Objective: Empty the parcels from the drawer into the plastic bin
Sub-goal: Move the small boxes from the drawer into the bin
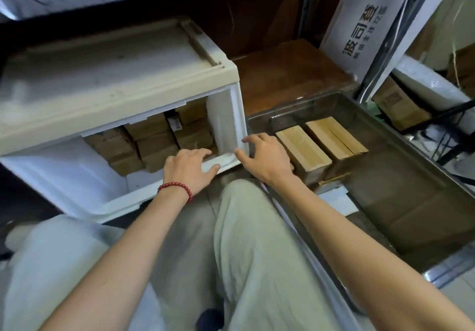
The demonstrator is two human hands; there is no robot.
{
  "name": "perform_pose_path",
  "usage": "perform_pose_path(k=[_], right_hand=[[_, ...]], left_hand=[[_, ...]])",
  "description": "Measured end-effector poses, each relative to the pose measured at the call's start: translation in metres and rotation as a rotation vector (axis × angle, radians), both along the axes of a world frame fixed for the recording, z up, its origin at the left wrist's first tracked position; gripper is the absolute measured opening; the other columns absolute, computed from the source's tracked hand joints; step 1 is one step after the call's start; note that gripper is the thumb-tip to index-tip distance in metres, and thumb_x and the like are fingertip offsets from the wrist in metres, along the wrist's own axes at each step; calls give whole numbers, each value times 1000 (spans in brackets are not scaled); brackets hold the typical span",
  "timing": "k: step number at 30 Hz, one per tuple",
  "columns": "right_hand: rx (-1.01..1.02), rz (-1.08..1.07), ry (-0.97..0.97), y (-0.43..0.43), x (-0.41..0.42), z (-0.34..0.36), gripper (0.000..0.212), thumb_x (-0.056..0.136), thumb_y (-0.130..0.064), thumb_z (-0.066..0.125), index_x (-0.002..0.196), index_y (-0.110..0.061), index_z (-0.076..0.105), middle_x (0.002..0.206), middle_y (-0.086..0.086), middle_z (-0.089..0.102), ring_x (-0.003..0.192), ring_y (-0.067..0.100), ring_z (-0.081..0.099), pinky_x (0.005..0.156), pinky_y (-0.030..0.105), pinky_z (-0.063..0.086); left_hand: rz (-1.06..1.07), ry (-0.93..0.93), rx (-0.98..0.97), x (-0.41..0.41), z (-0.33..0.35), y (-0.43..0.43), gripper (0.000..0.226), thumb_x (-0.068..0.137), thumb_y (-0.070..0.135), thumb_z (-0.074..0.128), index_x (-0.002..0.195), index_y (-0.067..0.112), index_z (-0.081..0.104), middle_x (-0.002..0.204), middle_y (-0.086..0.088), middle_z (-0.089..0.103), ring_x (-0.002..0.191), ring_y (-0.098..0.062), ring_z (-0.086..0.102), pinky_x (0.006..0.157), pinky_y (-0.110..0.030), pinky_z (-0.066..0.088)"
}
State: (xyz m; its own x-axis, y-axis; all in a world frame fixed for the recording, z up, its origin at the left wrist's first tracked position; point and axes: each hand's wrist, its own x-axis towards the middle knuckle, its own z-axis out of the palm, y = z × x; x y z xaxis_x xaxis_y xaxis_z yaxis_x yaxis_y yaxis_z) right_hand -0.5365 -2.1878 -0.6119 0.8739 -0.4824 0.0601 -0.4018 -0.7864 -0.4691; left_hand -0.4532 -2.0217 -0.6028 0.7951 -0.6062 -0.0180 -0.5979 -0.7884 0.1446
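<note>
A white plastic drawer (77,176) stands pulled out of a cream cabinet (102,86). Several brown cardboard parcels (151,145) are stacked inside it. My left hand (189,167), with a red bead bracelet at the wrist, rests over the drawer's front rim with its fingers spread. My right hand (262,157) hovers at the drawer's right front corner, fingers spread, holding nothing. To the right sits the clear plastic bin (424,166) with two light cardboard parcels (321,145) side by side at its left end.
A white box with dark printed characters (359,29) leans at the back right by a metal rack post (390,47). More cartons (395,104) lie behind the bin. My legs in pale trousers (244,253) fill the foreground between drawer and bin.
</note>
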Motion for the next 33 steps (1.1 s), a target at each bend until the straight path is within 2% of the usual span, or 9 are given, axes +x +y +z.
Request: perform_pose_path(k=[6,12,17,25,29,33], right_hand=[[40,189,10,59,37,5,48,91,-54,50,127,-23,58,129,5,55,120,25,50,95,36,44],[104,231,57,97,63,-16,51,92,-46,54,135,-19,50,139,7,45,128,25,41,99,35,40],[73,261,104,103,92,-37,57,91,-47,55,140,-19,43,144,8,39,133,26,37,103,37,38],[-8,324,198,99,155,-67,58,93,-47,52,140,-16,39,141,13,41,129,32,39,102,41,38],[-18,302,209,98,177,-85,61,93,-47,52,144,-18,35,148,14,36,133,33,36,103,44,37],[67,327,182,95,202,-99,55,92,-43,54,142,-23,40,147,8,39,130,31,42,100,40,41]], left_hand=[[208,-27,21,20,5,71,52,92,52,47,138,27,46,131,-3,58,124,-26,48,91,-37,42],[383,27,25,36,-18,107,57,93,47,47,143,23,36,138,-6,51,125,-30,44,91,-40,40],[381,27,28,61,-42,110,59,93,46,48,145,24,32,141,-6,48,127,-31,42,93,-42,40],[440,110,64,103,-88,129,64,91,47,51,147,25,29,141,-11,45,127,-33,43,98,-45,41],[431,124,98,126,-103,128,66,92,48,49,149,27,25,144,-10,42,128,-33,41,99,-45,40],[413,122,105,152,-110,122,65,93,51,46,149,30,21,147,-8,39,130,-33,41,100,-44,37]])
